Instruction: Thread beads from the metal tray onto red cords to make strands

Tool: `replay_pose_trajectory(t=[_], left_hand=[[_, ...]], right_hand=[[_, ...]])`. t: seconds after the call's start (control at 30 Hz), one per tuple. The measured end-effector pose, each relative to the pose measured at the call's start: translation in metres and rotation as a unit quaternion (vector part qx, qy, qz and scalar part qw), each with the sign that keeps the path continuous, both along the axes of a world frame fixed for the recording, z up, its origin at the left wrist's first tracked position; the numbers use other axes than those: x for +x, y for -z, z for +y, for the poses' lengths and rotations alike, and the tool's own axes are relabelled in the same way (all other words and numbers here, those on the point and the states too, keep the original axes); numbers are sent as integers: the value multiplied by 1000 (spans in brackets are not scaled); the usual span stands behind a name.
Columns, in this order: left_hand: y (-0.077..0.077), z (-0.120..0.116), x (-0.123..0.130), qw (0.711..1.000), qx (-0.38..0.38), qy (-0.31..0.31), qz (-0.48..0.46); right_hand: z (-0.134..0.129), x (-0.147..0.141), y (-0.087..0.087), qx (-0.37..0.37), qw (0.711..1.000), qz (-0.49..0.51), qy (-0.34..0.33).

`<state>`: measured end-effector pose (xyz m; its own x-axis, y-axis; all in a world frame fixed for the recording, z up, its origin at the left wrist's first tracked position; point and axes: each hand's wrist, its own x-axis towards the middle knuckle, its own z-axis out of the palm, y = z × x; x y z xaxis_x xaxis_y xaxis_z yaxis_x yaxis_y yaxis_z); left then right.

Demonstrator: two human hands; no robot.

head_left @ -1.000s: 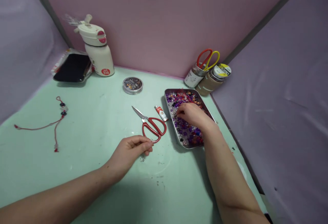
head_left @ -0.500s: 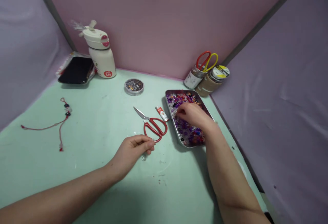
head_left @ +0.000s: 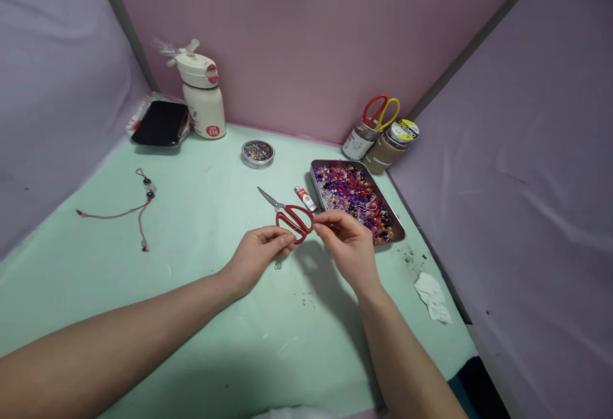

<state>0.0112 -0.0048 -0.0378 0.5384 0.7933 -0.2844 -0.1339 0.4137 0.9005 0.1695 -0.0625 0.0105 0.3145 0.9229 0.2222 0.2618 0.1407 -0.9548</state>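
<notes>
My left hand is closed in a pinch above the table, thumb against forefinger; whatever sits between the tips is too small to make out. Facing it, my right hand pinches thumb and fingertips together, again on something I cannot make out. Behind the fingertips lie scissors with red handles, blades pointing to the far left. A metal tray full of purple, red, clear and black beads stands just beyond my right hand. Small clear pieces lie below my left fingers.
A red-and-white lighter lies between scissors and tray. Farther back are a round clear case, a white bottle, a black phone-like slab and two jars. A beaded red cord lies left, crumpled tissue right.
My right hand has come out of the bead tray and moved left, close to my left hand. The left hand keeps its pinch. The camera view has shifted slightly.
</notes>
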Motion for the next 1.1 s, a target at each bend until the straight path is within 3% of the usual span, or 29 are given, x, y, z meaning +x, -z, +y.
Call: replay_pose_trajectory(t=[0.17,0.43,1.1], left_hand=[[4,1,0,1000,13,-5,-12],[4,1,1,1000,27,1,-2],[2,0,0,999,39,6,-6]], right_hand=[[-3,-9,19,-10,994,92,51],[-4,-7,31,-34,987,156,32],[-4,-7,40,-13,987,157,26]])
